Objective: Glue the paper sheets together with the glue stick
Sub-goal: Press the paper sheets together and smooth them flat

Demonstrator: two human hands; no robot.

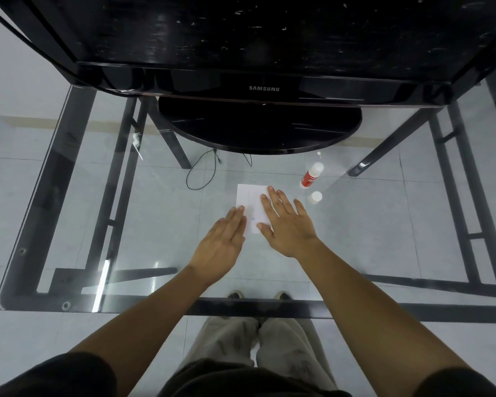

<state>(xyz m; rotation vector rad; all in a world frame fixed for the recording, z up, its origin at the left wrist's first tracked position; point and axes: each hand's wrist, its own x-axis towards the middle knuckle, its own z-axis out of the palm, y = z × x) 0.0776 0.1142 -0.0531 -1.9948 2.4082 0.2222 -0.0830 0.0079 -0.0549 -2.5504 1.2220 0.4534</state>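
Note:
White paper sheets (251, 200) lie flat on the glass table (155, 213), near its middle. My right hand (287, 223) rests flat on the sheets' right half, fingers spread. My left hand (222, 239) lies flat at the sheets' lower left corner, fingers together, their tips on the paper edge. A red and white glue stick (311, 175) lies on its side to the right of the paper, beyond my right hand. Its white cap (315, 197) stands apart just in front of it. Neither hand holds anything.
A black monitor (261, 84) on a round base (258, 130) stands at the back of the table. A thin black cable (201, 173) loops left of the paper. The table's front edge (184, 305) runs just ahead of my legs.

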